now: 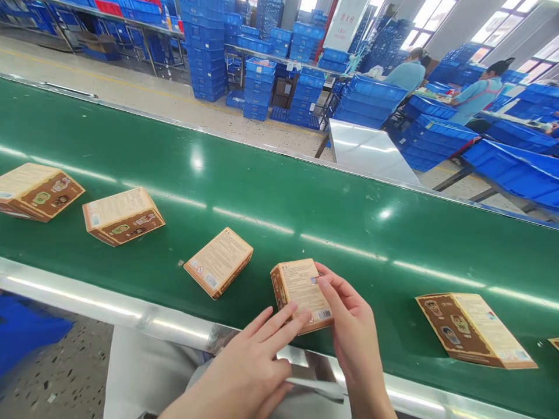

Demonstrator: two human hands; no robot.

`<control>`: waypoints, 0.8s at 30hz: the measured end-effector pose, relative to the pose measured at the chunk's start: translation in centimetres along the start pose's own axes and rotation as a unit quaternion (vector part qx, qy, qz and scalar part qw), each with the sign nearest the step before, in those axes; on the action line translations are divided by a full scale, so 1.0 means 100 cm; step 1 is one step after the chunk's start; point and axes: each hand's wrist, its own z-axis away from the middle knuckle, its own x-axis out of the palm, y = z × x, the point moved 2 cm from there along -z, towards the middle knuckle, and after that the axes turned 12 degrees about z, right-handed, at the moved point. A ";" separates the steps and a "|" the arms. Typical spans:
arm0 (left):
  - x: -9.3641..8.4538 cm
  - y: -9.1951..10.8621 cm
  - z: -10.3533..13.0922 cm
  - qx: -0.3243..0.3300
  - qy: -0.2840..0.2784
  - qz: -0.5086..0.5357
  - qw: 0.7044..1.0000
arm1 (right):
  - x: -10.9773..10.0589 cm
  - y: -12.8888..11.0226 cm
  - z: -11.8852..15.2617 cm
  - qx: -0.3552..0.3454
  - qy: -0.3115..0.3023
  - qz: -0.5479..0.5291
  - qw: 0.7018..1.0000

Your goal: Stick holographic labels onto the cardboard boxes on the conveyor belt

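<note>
Fingers: left hand [262, 361], nearest, at six o'clock from the view's centre, has index and middle fingers stretched out on the printed face, not gripping; right hand [351, 314], at five o'clock, pinches the right edge, thumb in front and fingers behind

Shiny metal rail [109, 308]: straight, smooth, passing beneath both hands

Cream-and-brown rectangular cardboard carton [298, 283]: between five and six o'clock, held by the right hand; whether it rests or is lifted I cannot tell

Handling: best done, I judge, with light, even pressure from flat finger pads, the pinch kept near the edge so thin board does not bow, corners left unsqueezed

Carton surface: fine print, barcode low down, crisp folds

Matching cardboard cartons [219, 262]: three toward nine to ten o'clock from the held one, one just past three, its outline skewed

Smooth green belt [144, 154]: lightly marked, streaked with reflections

Flat metal table [371, 151]: glossy, at two o'clock

Blue plastic crates [205, 52]: stacked, boxy, at eleven o'clock
</note>
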 end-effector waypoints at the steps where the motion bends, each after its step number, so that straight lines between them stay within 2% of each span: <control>1: 0.000 0.001 -0.002 0.002 0.002 0.002 1.000 | 0.000 0.001 0.001 0.000 0.011 -0.008 1.000; 8: 0.002 0.005 -0.014 0.016 -0.005 0.027 1.000 | -0.011 0.003 -0.004 0.009 0.046 0.011 0.999; 14: 0.004 0.010 -0.023 0.027 -0.010 0.021 0.999 | -0.017 -0.002 0.000 -0.031 0.096 0.140 0.985; 17: 0.005 0.012 -0.027 0.038 -0.014 0.025 0.999 | -0.025 -0.006 -0.005 -0.047 0.139 0.214 0.966; 20: 0.009 0.010 -0.029 0.057 -0.013 0.040 0.998 | -0.036 -0.012 -0.014 -0.082 0.156 0.288 0.941; 24: 0.007 0.005 -0.016 0.087 0.015 0.070 0.994 | -0.041 -0.028 -0.012 -0.174 0.207 0.376 0.886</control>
